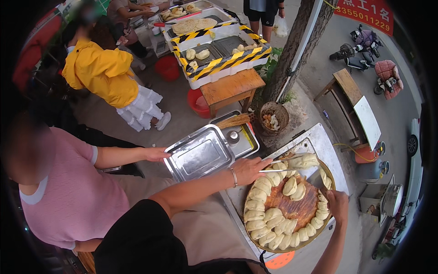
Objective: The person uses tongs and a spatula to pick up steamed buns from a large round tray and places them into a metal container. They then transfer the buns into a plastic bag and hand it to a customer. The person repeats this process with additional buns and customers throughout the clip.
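Note:
My left hand, a bracelet on its wrist, grips metal tongs over a wide round pan. A pale dough piece sits at the tongs' tips, above the pan's far edge. My right hand is closed on the handle of a flat metal turner, its blade beside the dough pieces at the right rim. Pale filled dough pieces line the pan's rim in a ring. A few others rest further in, on the browned middle.
A person in pink holds a shiny metal tray left of the pan. Behind it, another tray holds a straw brush. A bucket of scraps stands by the tree. A striped-edged box rests on a wooden stool.

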